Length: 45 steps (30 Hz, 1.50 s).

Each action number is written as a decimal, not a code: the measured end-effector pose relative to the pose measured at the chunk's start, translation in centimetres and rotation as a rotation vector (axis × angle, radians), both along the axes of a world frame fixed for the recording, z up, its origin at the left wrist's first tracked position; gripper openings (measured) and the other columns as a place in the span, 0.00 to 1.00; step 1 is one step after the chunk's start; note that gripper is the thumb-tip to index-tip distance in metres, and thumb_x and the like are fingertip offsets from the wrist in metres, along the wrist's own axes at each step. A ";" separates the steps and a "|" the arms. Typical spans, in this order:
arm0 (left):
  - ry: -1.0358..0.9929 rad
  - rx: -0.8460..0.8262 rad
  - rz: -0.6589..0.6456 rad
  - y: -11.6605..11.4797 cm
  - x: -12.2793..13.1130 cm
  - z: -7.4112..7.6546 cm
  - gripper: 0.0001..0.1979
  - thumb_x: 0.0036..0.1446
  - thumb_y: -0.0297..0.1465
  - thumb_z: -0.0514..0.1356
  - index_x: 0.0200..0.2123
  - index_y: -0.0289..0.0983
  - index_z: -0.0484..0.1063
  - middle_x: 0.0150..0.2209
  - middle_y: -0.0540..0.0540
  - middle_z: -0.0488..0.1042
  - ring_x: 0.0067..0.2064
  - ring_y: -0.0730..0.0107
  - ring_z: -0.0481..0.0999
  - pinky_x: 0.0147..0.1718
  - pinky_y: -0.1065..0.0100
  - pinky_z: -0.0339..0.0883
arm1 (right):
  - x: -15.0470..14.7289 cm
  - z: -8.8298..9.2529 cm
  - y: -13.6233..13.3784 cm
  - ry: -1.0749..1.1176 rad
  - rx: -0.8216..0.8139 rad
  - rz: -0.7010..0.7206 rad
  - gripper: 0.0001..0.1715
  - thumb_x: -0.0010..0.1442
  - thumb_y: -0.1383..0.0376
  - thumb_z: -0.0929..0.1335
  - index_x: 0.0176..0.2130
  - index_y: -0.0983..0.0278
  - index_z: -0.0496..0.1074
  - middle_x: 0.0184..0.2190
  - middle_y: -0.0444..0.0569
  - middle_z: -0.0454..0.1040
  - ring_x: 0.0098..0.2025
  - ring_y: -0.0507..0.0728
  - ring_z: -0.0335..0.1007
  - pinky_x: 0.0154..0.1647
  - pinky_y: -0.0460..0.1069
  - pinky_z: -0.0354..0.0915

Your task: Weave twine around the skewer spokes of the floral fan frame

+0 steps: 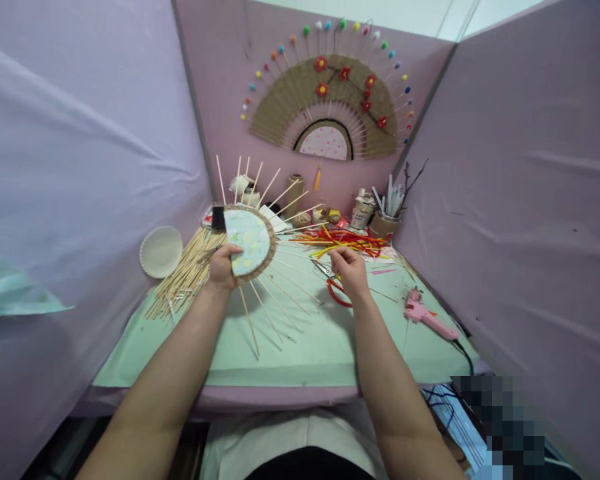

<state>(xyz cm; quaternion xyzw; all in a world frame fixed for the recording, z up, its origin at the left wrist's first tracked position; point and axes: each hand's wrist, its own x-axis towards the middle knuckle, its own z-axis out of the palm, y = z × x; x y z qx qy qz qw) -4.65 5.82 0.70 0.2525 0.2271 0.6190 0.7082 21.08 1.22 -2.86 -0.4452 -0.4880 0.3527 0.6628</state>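
Observation:
My left hand (224, 267) is closed on the straight edge of a half-round fan base (250, 241), thumb on its face. The base has pale blue patterned cloth and a brown cord rim. Thin wooden sticks (247, 320) fan out from its curved side over the table. To the right, my right hand (349, 267) is pinched together near the tips of some sticks; I cannot make out what is between its fingers. Red-handled scissors (338, 293) lie beneath it, partly hidden by the hand.
Loose sticks (180, 280) are piled at left beside a white bowl (161, 252). Red and yellow pipe cleaners (350, 240) lie behind my right hand. A pink glue gun (430, 320) with a cord rests at right. A finished decorated fan (285, 100) hangs on the back wall.

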 end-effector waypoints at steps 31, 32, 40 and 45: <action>0.005 -0.114 0.015 -0.7 1.9 -0.8 0.32 0.45 0.17 0.55 0.56 0.33 0.67 0.37 0.44 0.82 0.40 0.59 0.81 0.49 0.56 0.73 | -5.0 -0.1 -1.7 -0.722 -0.093 0.549 0.11 0.58 0.63 0.67 0.38 0.60 0.80 0.36 0.47 0.77 0.39 0.55 0.71 0.42 0.48 0.63; 0.006 -0.123 0.001 -0.8 2.1 -0.9 0.32 0.46 0.17 0.55 0.57 0.33 0.67 0.37 0.43 0.82 0.40 0.59 0.81 0.49 0.56 0.73 | -5.2 0.0 -1.8 -0.740 -0.091 0.573 0.12 0.59 0.62 0.67 0.39 0.59 0.80 0.35 0.47 0.77 0.39 0.55 0.71 0.42 0.48 0.63; -0.044 -0.056 -0.269 -1.6 2.4 -0.8 0.25 0.55 0.24 0.52 0.57 0.28 0.64 0.44 0.34 0.79 0.48 0.52 0.79 0.52 0.46 0.68 | -4.8 -0.3 -2.0 -0.788 -0.064 0.579 0.15 0.61 0.64 0.65 0.43 0.57 0.79 0.39 0.46 0.75 0.41 0.54 0.71 0.44 0.47 0.62; -0.059 -0.023 -0.335 -1.7 2.1 -0.7 0.25 0.57 0.26 0.50 0.58 0.29 0.63 0.46 0.35 0.78 0.50 0.52 0.77 0.56 0.41 0.62 | -4.7 -0.5 -1.8 -0.774 -0.051 0.587 0.14 0.61 0.64 0.65 0.44 0.58 0.79 0.40 0.46 0.75 0.42 0.54 0.71 0.46 0.46 0.62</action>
